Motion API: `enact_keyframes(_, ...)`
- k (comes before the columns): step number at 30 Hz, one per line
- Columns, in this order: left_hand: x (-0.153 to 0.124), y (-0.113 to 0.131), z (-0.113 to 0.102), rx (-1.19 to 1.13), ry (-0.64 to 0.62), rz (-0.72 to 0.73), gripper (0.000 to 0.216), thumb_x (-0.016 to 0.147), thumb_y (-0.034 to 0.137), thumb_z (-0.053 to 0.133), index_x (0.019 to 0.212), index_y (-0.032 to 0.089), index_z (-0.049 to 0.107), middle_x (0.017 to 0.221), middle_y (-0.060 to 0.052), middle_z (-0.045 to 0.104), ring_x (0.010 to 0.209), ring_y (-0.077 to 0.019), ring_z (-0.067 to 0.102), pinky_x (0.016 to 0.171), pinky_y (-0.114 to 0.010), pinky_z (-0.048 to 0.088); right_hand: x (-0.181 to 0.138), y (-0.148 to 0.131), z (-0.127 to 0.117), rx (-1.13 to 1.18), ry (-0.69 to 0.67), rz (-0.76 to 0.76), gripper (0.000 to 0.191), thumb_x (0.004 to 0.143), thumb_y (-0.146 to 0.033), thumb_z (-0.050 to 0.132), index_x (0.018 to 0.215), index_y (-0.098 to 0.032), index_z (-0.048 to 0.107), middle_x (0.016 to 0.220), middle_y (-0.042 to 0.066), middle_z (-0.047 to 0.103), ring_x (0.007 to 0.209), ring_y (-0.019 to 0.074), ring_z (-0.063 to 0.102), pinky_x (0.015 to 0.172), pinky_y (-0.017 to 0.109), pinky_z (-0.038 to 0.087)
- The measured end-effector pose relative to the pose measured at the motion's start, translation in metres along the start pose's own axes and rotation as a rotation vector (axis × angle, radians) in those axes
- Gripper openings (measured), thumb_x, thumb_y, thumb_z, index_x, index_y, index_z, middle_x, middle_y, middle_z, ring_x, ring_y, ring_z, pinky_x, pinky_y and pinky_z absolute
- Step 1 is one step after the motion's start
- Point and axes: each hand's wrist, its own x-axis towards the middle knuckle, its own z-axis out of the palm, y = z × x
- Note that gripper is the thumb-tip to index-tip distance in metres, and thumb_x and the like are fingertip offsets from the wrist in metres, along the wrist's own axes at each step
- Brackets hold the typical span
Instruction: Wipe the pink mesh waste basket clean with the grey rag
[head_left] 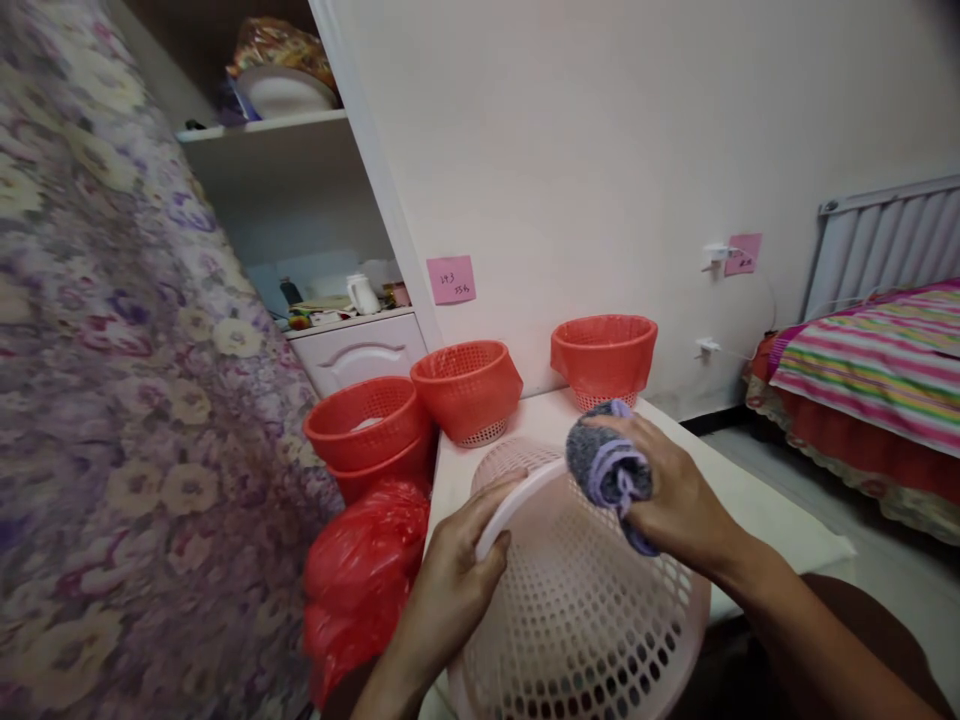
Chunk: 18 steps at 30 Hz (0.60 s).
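A pale pink plastic basket (570, 590) with a holed wall is tilted in front of me, its open side toward me. My left hand (469, 560) is closed over its rim at the left, thumb inside and fingers outside. A bunched grey cloth (607, 465) with lilac edging is gripped in my right hand (667, 480), at the basket's upper right rim. Whether the cloth presses on the rim, I cannot tell. Behind the basket lies the white tabletop (757, 510).
Red baskets stand at the table's back: one at left (469, 385), another at right (604, 355). Stacked red baskets (367, 425) and a red plastic bag (364, 570) are beside the table's left edge. A floral curtain (150, 400) hangs left; a bed (885, 350) stands right.
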Motion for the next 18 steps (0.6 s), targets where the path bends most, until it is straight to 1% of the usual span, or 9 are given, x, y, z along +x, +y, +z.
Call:
enact_keyframes(3,0.009,0.008,0.0,-0.011,-0.001,0.018,0.054,0.083,0.009,0.049,0.131,0.031,0.058,0.138,0.001,0.061,0.129,-0.0201,0.053,0.112,-0.037,0.038,0.007,-0.008,0.002,-0.088,-0.037,-0.038,0.069,0.058,-0.004,0.049,0.124,-0.025,0.055,0.12,0.006,0.062,0.118,0.0259,0.055,0.101,0.045,0.045)
enact_keyframes(6,0.008,0.007,-0.001,-0.061,0.031,-0.008,0.058,0.08,0.006,0.048,0.132,0.03,0.057,0.137,0.001,0.061,0.13,-0.0196,0.052,0.113,-0.037,0.037,0.004,0.01,0.0,-0.059,0.008,0.034,0.067,0.06,-0.005,0.051,0.124,-0.023,0.055,0.124,0.006,0.062,0.12,0.0258,0.055,0.106,0.044,0.041)
enact_keyframes(8,0.003,0.003,-0.003,-0.089,0.098,-0.043,0.058,0.079,0.006,0.049,0.132,0.031,0.058,0.137,0.002,0.062,0.129,-0.019,0.052,0.113,-0.035,0.036,-0.006,0.032,0.0,-0.006,0.065,0.216,0.052,0.065,-0.013,0.057,0.117,-0.02,0.059,0.118,0.009,0.065,0.113,0.0283,0.059,0.103,0.045,0.044)
enact_keyframes(9,0.0,0.0,-0.004,-0.102,0.146,-0.065,0.057,0.079,0.008,0.051,0.13,0.03,0.059,0.135,0.002,0.063,0.127,-0.0189,0.053,0.113,-0.035,0.036,-0.015,0.044,0.001,0.042,0.096,0.343,0.045,0.068,-0.019,0.062,0.112,-0.018,0.061,0.114,0.011,0.067,0.108,0.03,0.062,0.099,0.047,0.046)
enact_keyframes(10,-0.003,-0.003,-0.005,-0.115,0.193,-0.09,0.054,0.079,0.01,0.052,0.128,0.029,0.061,0.134,0.002,0.064,0.125,-0.0192,0.055,0.112,-0.035,0.036,-0.025,0.055,0.004,0.11,0.129,0.492,0.043,0.068,-0.028,0.067,0.109,-0.017,0.061,0.11,0.013,0.069,0.102,0.0319,0.064,0.096,0.048,0.047)
enact_keyframes(11,-0.005,-0.006,-0.006,-0.131,0.238,-0.117,0.05,0.08,0.013,0.054,0.127,0.028,0.062,0.132,0.001,0.065,0.123,-0.0197,0.057,0.112,-0.036,0.038,-0.037,0.066,0.007,0.218,0.15,0.599,0.049,0.067,-0.034,0.071,0.111,-0.015,0.06,0.111,0.014,0.069,0.102,0.0335,0.064,0.095,0.049,0.047)
enact_keyframes(13,-0.011,-0.011,-0.008,-0.173,0.315,-0.164,0.045,0.082,0.019,0.058,0.125,0.027,0.063,0.13,-0.001,0.066,0.12,-0.0204,0.059,0.109,-0.036,0.041,-0.06,0.081,0.014,0.435,0.191,0.746,0.057,0.067,-0.04,0.075,0.116,-0.016,0.059,0.113,0.013,0.069,0.103,0.0333,0.064,0.093,0.048,0.048)
enact_keyframes(16,-0.019,-0.018,-0.007,-0.232,0.366,-0.2,0.041,0.084,0.028,0.062,0.126,0.03,0.061,0.132,0.0,0.065,0.124,-0.021,0.057,0.108,-0.036,0.042,-0.082,0.09,0.021,0.624,0.251,0.822,0.055,0.069,-0.043,0.076,0.116,-0.018,0.06,0.105,0.009,0.072,0.095,0.0302,0.066,0.086,0.044,0.051)
enact_keyframes(18,-0.022,-0.021,-0.006,-0.266,0.351,-0.213,0.041,0.085,0.034,0.063,0.126,0.031,0.058,0.135,-0.001,0.062,0.125,-0.0217,0.056,0.108,-0.037,0.042,-0.079,0.088,0.016,0.621,0.29,0.789,0.054,0.067,-0.041,0.078,0.113,-0.018,0.062,0.106,0.009,0.072,0.095,0.0301,0.067,0.087,0.044,0.05)
